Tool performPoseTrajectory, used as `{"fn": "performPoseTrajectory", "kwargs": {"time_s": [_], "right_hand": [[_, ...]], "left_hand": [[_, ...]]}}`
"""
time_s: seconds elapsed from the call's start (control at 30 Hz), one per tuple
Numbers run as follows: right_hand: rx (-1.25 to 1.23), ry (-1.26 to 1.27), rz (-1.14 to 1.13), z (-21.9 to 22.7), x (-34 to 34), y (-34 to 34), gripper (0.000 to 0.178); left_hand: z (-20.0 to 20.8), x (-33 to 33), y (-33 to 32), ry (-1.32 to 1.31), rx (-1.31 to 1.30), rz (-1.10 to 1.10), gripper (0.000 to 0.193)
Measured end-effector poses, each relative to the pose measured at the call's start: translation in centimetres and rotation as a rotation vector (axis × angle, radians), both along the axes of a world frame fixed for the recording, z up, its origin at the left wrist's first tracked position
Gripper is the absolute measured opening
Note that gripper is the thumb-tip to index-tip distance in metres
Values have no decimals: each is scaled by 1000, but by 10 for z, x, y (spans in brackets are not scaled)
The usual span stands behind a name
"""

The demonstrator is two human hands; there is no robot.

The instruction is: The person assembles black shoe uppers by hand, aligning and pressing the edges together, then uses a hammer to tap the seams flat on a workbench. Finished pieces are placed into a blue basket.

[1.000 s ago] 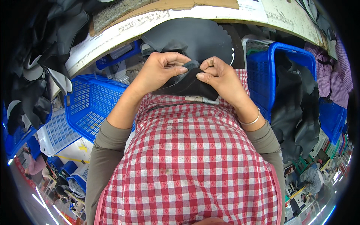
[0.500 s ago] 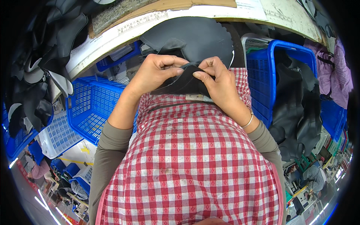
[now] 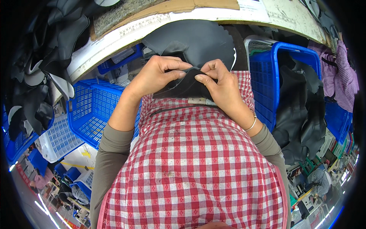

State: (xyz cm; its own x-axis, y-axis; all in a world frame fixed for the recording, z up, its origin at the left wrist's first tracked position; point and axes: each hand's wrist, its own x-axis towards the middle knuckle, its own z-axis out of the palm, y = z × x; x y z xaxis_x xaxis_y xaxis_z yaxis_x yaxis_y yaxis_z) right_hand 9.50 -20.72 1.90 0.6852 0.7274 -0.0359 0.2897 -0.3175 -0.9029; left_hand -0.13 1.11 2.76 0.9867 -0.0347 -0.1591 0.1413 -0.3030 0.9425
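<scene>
A black leather-like piece (image 3: 190, 41) lies over my lap, its far part spread out broad and rounded below the table edge. The near part is folded up, with the dark matte underside (image 3: 182, 88) facing me and a thin curved line along it. My left hand (image 3: 162, 74) pinches the upper edge of the fold between thumb and fingers. Close beside it, my right hand (image 3: 220, 79) pinches the same edge, thumb on the near face. The fingertips are partly hidden behind the material.
A worktable (image 3: 160, 19) with ruler marks crosses ahead of me. On my left stand a blue crate (image 3: 93, 110) and a white crate (image 3: 59, 135), below a heap of black pieces (image 3: 70, 36). At right, black sheets (image 3: 297, 107) hang out of another blue crate (image 3: 263, 82).
Both hands keep their pinch on the folded edge and have shifted only slightly. The spread far part of the leather-like piece sits a little lower in view.
</scene>
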Motion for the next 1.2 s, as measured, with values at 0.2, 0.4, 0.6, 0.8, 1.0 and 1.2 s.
{"fn": "performPoseTrajectory", "kwargs": {"time_s": [0.2, 0.4, 0.6, 0.8, 1.0, 1.2], "right_hand": [[4, 2, -7, -6, 0, -1, 26], [204, 935, 22, -25, 26, -15, 29], [227, 616, -298, 11, 61, -30, 34], [185, -369, 300, 46, 52, 19, 26], [52, 285, 115, 42, 46, -20, 23], [15, 430, 225, 47, 64, -55, 24]], "left_hand": [[12, 10, -2, 28, -145, -20, 21], [-3, 9, -21, -21, 4, 110, 13], [6, 4, -17, 7, 38, 214, 11], [78, 26, -2, -306, 360, -16, 13], [55, 35, 12, 36, -124, -34, 32], [28, 44, 16, 100, -512, -138, 31]]}}
